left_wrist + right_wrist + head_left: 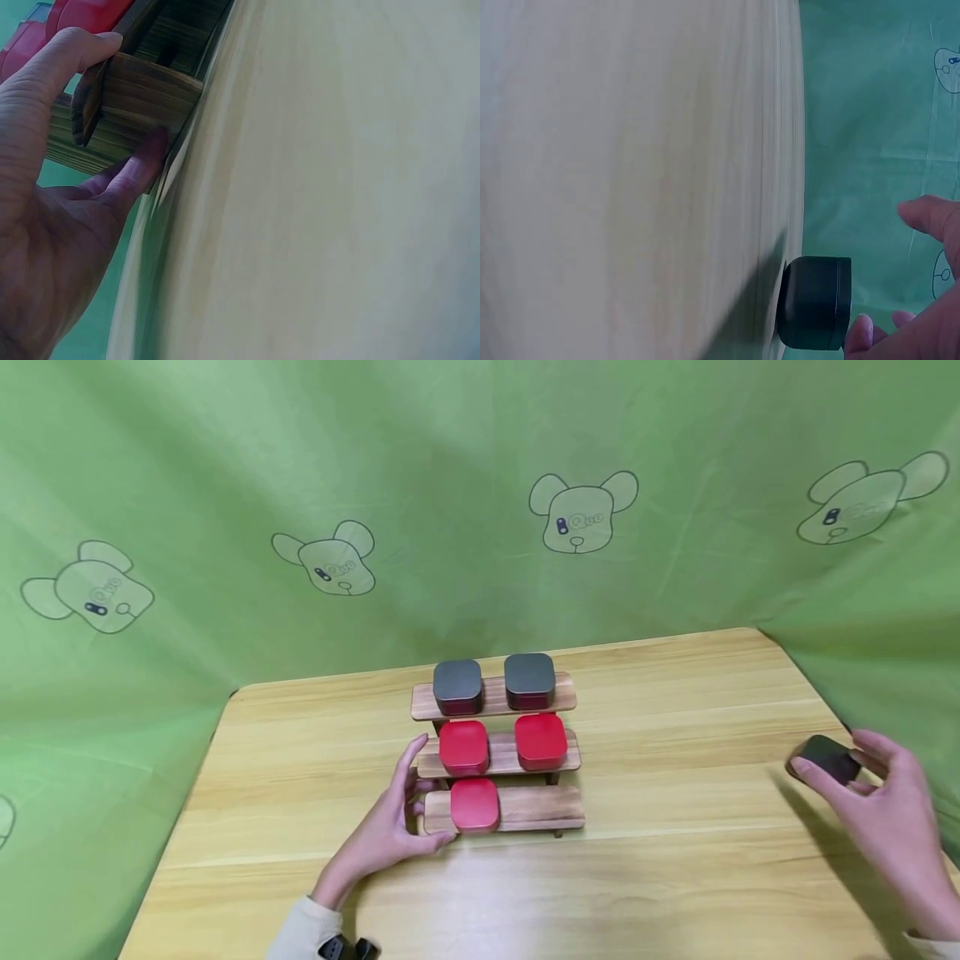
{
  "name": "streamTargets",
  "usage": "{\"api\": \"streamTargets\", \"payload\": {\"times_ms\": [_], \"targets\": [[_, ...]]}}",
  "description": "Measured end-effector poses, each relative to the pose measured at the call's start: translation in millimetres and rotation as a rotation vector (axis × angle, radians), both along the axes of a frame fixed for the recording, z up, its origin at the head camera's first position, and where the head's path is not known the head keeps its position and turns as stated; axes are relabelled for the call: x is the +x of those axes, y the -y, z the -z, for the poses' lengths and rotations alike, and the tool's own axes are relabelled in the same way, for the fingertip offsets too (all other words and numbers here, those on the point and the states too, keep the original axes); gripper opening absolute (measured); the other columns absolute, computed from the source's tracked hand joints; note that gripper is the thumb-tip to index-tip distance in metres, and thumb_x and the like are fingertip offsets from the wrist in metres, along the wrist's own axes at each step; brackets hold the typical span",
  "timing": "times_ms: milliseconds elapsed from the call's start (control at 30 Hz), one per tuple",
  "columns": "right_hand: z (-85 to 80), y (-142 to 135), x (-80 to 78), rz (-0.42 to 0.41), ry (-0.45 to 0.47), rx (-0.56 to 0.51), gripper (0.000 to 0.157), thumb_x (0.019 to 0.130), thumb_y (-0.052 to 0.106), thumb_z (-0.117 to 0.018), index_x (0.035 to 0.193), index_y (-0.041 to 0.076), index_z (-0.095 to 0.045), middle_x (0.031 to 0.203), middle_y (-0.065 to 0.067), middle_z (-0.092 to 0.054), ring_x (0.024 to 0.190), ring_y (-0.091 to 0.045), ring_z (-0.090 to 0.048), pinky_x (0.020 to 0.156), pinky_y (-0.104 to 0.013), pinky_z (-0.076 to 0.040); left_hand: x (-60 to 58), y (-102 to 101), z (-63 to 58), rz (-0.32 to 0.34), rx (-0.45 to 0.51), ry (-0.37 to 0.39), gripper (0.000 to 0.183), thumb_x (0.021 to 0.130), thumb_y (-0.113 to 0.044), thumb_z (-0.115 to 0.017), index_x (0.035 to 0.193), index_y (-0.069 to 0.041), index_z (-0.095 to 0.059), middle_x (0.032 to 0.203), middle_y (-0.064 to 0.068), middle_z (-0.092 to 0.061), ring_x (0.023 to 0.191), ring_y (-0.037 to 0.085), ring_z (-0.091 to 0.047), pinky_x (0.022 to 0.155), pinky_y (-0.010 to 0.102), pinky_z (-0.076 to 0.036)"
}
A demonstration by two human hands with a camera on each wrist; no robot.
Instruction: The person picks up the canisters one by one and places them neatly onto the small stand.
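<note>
A three-tier wooden stand (pixel 540 808) is on the table, bearing small square tins with rounded corners. My left hand (pixel 390 822) holds the stand's left end; in the left wrist view its thumb (pixel 90 46) touches a tier's edge and its fingers (pixel 139 169) touch the side. A red tin (pixel 475 805) sits on the lowest tier, left. On the middle tier stand two red tins, left (pixel 463 747) and right (pixel 541 742). At far right, my right hand (pixel 896 802) is around a black tin (pixel 814 303) on the table, its thumb (pixel 926 214) apart from it.
Two dark grey tins, left (pixel 457 685) and right (pixel 529 681), stand on the top tier. The light wooden table (pixel 660 877) ends at the back and sides against a green curtain (pixel 450 485) with printed mouse-like heads.
</note>
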State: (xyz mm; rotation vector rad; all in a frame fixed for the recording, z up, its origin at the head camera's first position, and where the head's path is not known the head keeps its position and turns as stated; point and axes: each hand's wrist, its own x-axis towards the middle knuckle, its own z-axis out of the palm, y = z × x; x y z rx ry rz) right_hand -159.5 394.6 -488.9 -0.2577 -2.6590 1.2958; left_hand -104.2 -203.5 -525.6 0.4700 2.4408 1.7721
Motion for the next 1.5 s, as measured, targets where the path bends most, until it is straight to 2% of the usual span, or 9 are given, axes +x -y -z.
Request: {"api": "streamTargets", "payload": {"times_ms": [200, 300, 367, 467, 567, 633, 800, 1133, 1500], "targets": [[1.8, -5.8, -4.7, -0.033, -0.039, 0.028, 0.090, 0.099, 0.015, -0.082, 0.164, -0.014, -0.027, 0.161, -0.047, -0.030, 0.090, 0.011, -0.046, 0.067, -0.004, -0.045, -0.2, -0.9, -0.6, 0.000, 0.001, -0.002, 0.138, 0.077, -0.014, -0.102, 0.174, -0.043, -0.009, 0.141, 0.015, -0.057, 0.128, 0.029, -0.062, 0.089, 0.034, -0.055], [3.3, -9.7, -6.6, -0.058, -0.056, 0.038, 0.086, 0.099, 0.011, -0.080, 0.162, -0.016, -0.029, 0.164, -0.046, -0.026, 0.111, 0.006, -0.050, 0.074, 0.000, -0.042, -0.4, -0.8, 0.2, 0.000, 0.000, -0.003, 0.137, 0.077, -0.013, -0.102, 0.174, -0.043, -0.009, 0.141, 0.014, -0.057, 0.127, 0.029, -0.062, 0.089, 0.033, -0.055], [4.3, -12.1, -7.6, -0.065, -0.050, 0.041, 0.086, 0.099, 0.010, -0.080, 0.163, -0.016, -0.028, 0.165, -0.046, -0.025, 0.116, 0.004, -0.048, 0.075, 0.001, -0.040, -0.5, -0.6, 0.9, 0.001, 0.001, -0.004, 0.137, 0.077, -0.013, -0.102, 0.174, -0.043, -0.010, 0.141, 0.015, -0.057, 0.128, 0.029, -0.062, 0.089, 0.033, -0.055], [6.4, -15.2, -10.1, -0.079, -0.025, 0.048, 0.086, 0.100, 0.009, -0.078, 0.162, -0.018, -0.026, 0.160, -0.049, -0.030, 0.110, 0.004, -0.049, 0.072, -0.001, -0.042, -0.4, -0.2, 1.3, 0.001, 0.003, -0.003, 0.137, 0.077, -0.013, -0.102, 0.174, -0.043, -0.010, 0.143, 0.014, -0.058, 0.130, 0.029, -0.062, 0.090, 0.033, -0.055], [8.9, -18.2, -12.1, -0.102, 0.007, 0.051, 0.085, 0.101, 0.007, -0.077, 0.160, -0.021, -0.023, 0.150, -0.053, -0.036, 0.088, 0.008, -0.044, 0.064, -0.006, -0.045, 0.0, 0.0, 0.6, 0.003, 0.005, 0.001, 0.137, 0.077, -0.013, -0.102, 0.175, -0.041, -0.009, 0.144, 0.013, -0.059, 0.132, 0.029, -0.062, 0.091, 0.033, -0.055], [11.3, -19.7, -13.1, -0.122, 0.016, 0.051, 0.083, 0.100, 0.004, -0.075, 0.158, -0.024, -0.023, 0.144, -0.054, -0.038, 0.084, 0.011, -0.045, 0.063, -0.008, -0.047, 0.2, -0.1, -0.3, 0.005, 0.009, 0.006, 0.137, 0.078, -0.014, -0.102, 0.175, -0.040, -0.009, 0.146, 0.013, -0.058, 0.134, 0.029, -0.061, 0.091, 0.033, -0.055], [16.7, -20.5, -17.1, -0.163, 0.024, 0.000, 0.080, 0.100, -0.002, -0.073, 0.155, -0.027, -0.021, 0.136, -0.052, -0.039, 0.086, 0.019, -0.046, 0.067, -0.006, -0.050, 0.2, 0.0, -1.4, 0.005, 0.010, 0.006, 0.137, 0.077, -0.015, -0.102, 0.175, -0.042, -0.010, 0.148, 0.014, -0.057, 0.133, 0.029, -0.061, 0.091, 0.033, -0.055], [15.8, -16.2, -21.6, -0.176, 0.054, 0.000, 0.075, 0.100, 0.000, -0.074, 0.148, -0.031, -0.026, 0.127, -0.050, -0.046, 0.084, 0.016, -0.048, 0.066, -0.007, -0.049, -1.2, -0.2, 0.2, 0.005, 0.008, -0.012, 0.137, 0.077, -0.012, -0.101, 0.174, -0.042, -0.010, 0.146, 0.016, -0.056, 0.132, 0.030, -0.061, 0.091, 0.034, -0.055], [19.7, -10.5, -17.1, -0.194, 0.072, 0.066, 0.078, 0.100, 0.014, -0.081, 0.151, -0.022, -0.035, 0.132, -0.045, -0.048, 0.087, 0.016, -0.045, 0.066, -0.006, -0.045, -0.4, 0.2, 0.0, 0.002, -0.001, -0.004, 0.135, 0.079, -0.015, -0.101, 0.174, -0.043, -0.010, 0.143, 0.013, -0.058, 0.130, 0.029, -0.061, 0.089, 0.036, -0.055]]}}
